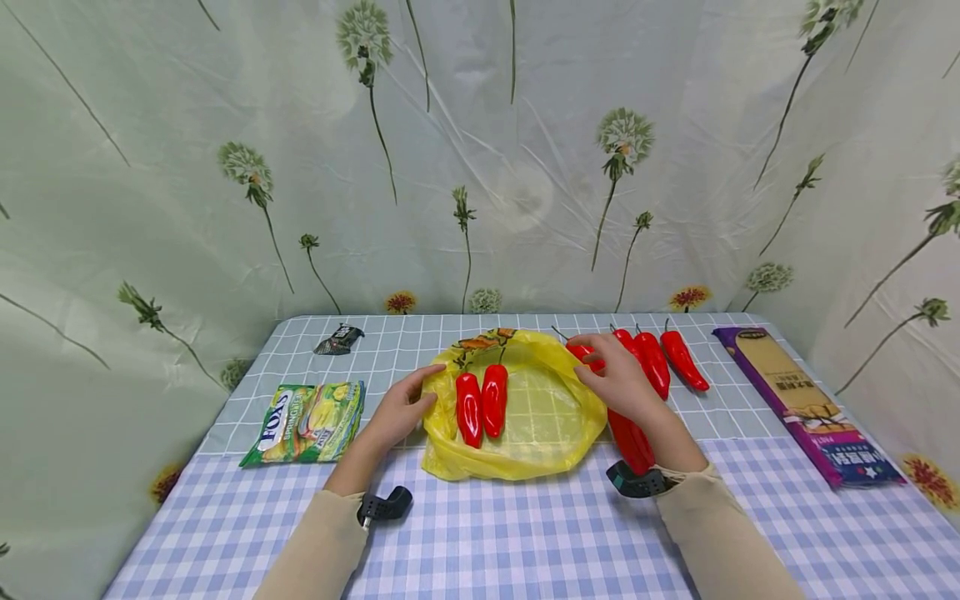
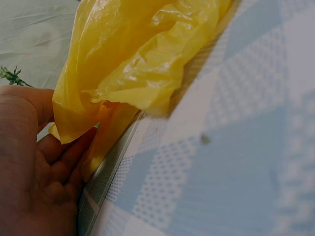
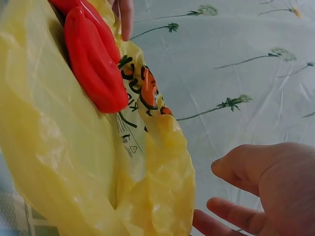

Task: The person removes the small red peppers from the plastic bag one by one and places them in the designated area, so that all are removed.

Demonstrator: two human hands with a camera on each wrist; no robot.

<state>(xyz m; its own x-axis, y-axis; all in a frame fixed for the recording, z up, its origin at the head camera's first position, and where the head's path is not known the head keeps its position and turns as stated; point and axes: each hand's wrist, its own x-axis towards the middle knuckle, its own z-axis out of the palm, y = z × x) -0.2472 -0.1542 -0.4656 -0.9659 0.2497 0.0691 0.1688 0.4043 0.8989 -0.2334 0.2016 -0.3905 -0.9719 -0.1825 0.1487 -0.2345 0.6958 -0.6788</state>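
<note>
A yellow plastic bag [image 1: 495, 469] lies spread with its mouth wide, printed at the far rim. Inside it, on the left, are two red chili peppers [image 1: 469, 410], also visible in the right wrist view as red peppers [image 3: 93, 64]. My left hand [image 1: 399, 410] is at the bag's left rim, thumb and fingers apart; in the left wrist view the bag's edge hangs between thumb and fingers of the left hand [image 2: 47, 152]. Beside the right rim, my right hand [image 1: 621, 379] has its thumb and fingers spread, holding nothing. Another red pepper [image 1: 632, 440] lies under the right wrist.
Several more red peppers [image 1: 682, 360] lie behind and right of the right hand. A purple pasta packet [image 1: 806, 400] is at the far right. Left stand a green FOX'S candy bag [image 1: 311, 423] and, farther back, a small black packet [image 1: 340, 339]. A patterned curtain [image 1: 525, 167] hangs behind the table.
</note>
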